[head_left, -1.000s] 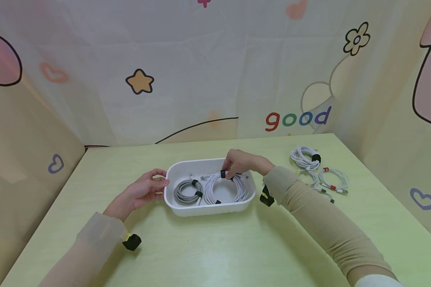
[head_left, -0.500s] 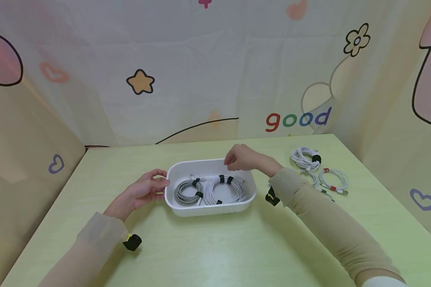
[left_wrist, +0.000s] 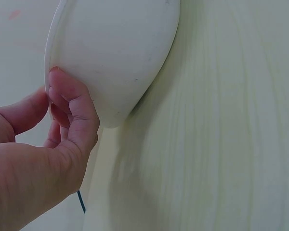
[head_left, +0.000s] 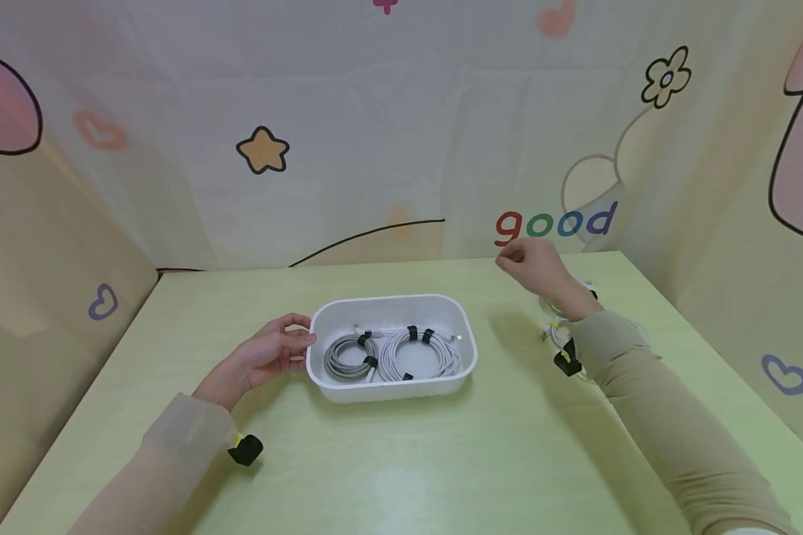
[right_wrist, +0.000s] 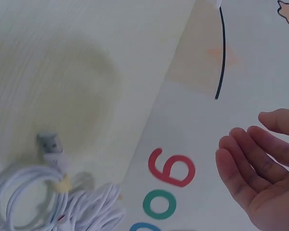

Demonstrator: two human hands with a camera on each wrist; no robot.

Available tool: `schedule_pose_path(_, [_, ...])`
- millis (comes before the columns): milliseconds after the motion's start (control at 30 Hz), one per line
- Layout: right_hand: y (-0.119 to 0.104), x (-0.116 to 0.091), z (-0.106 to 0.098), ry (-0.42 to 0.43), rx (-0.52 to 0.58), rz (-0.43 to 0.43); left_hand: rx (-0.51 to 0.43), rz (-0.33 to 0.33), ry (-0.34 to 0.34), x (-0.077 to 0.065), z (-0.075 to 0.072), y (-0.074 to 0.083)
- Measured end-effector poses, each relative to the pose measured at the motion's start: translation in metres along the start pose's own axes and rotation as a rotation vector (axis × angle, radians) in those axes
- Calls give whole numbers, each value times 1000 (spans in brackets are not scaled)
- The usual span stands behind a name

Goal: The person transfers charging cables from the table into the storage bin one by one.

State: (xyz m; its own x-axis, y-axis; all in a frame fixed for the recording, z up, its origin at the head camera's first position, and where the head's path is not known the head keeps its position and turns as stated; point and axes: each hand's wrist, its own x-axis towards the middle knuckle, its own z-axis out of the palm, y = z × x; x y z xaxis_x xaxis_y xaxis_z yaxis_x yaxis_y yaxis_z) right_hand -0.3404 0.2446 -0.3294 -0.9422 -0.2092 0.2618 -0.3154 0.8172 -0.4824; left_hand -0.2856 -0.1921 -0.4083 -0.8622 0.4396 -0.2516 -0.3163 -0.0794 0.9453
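The left hand pinches the left rim of the box, thumb and fingers on either side of it. The box stands on the table just below the head frame's centre, a grey coil lying in its left half and a white coil beside it. The right hand hangs in the air right of centre, fingers loosely curled, thumb apart, holding nothing. More white cables lie at the right wrist frame's lower left.
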Motion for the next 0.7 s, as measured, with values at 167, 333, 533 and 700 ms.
schedule_pose_path(167, [30,-9,-15,103,-44,50,4,-1,4,0,-1,0])
schedule_pose_path(333, [58,-17,-22,192,-95,121,11,-1,9,0,0,0])
schedule_pose_path(533, [92,-26,-26,205,-177,256,17,-2,12,-1,1,0])
schedule_pose_path(700, [112,-34,-26,69,-231,404,15,-3,20,0,0,0])
